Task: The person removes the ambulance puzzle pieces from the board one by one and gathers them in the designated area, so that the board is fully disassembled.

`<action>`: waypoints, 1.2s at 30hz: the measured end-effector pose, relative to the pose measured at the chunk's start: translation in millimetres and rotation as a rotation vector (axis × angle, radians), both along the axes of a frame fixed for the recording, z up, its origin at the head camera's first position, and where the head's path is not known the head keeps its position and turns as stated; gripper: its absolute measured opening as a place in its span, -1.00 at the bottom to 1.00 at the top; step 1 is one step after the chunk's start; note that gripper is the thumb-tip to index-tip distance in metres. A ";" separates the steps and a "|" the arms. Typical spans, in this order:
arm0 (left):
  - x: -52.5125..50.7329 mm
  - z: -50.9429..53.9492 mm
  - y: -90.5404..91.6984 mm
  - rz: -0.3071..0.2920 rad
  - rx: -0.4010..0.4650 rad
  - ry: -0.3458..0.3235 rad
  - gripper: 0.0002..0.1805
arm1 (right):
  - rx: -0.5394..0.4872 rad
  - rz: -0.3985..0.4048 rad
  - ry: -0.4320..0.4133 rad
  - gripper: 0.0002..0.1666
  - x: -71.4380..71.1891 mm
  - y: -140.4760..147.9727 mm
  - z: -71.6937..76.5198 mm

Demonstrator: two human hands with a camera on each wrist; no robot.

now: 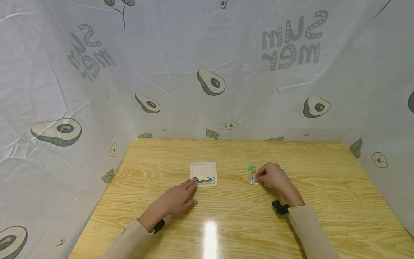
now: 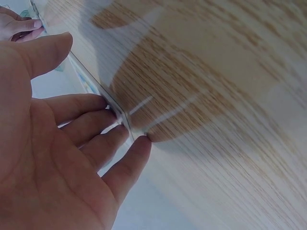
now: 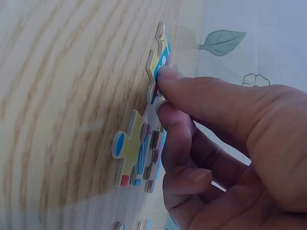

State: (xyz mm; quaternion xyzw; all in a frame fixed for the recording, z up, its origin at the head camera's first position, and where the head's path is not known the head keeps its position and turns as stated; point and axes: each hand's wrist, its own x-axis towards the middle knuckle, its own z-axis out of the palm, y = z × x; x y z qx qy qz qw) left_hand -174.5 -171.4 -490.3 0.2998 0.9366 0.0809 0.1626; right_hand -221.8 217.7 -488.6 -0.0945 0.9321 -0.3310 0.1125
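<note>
A square, pale puzzle board (image 1: 203, 169) lies on the table, with colourful puzzle pieces (image 1: 203, 180) set along its lower edge. My left hand (image 1: 178, 198) rests its straight fingertips at the board's lower left edge; the left wrist view shows the fingers (image 2: 117, 165) extended against that edge. To the right, my right hand (image 1: 274, 177) pinches a yellow, blue and pink puzzle piece (image 3: 160, 60) between thumb and fingertips. Beside those fingers lie other loose pieces (image 3: 128, 148), seen edge-on. A green and orange piece (image 1: 251, 169) lies just behind. My right hand partly hides several pieces.
The wood-grain table (image 1: 155, 158) reaches back to a pale curtain (image 1: 174, 118) printed with avocados, which also hangs along both sides. Part of another piece (image 1: 284, 170) shows past my right hand. A light reflection lies near the table's front.
</note>
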 end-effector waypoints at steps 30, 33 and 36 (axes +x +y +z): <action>0.9 4.3 3.6 0.015 -0.018 -0.007 -0.25 | -0.065 0.018 0.053 -0.80 -3.1 2.6 11.4; 0.6 4.7 4.0 0.021 -0.018 -0.013 -0.26 | -0.071 0.034 0.077 -0.77 -5.6 -1.9 16.1; 0.1 4.0 4.0 0.021 -0.018 -0.012 -0.26 | -0.078 0.039 0.086 -0.76 -9.0 -8.7 19.1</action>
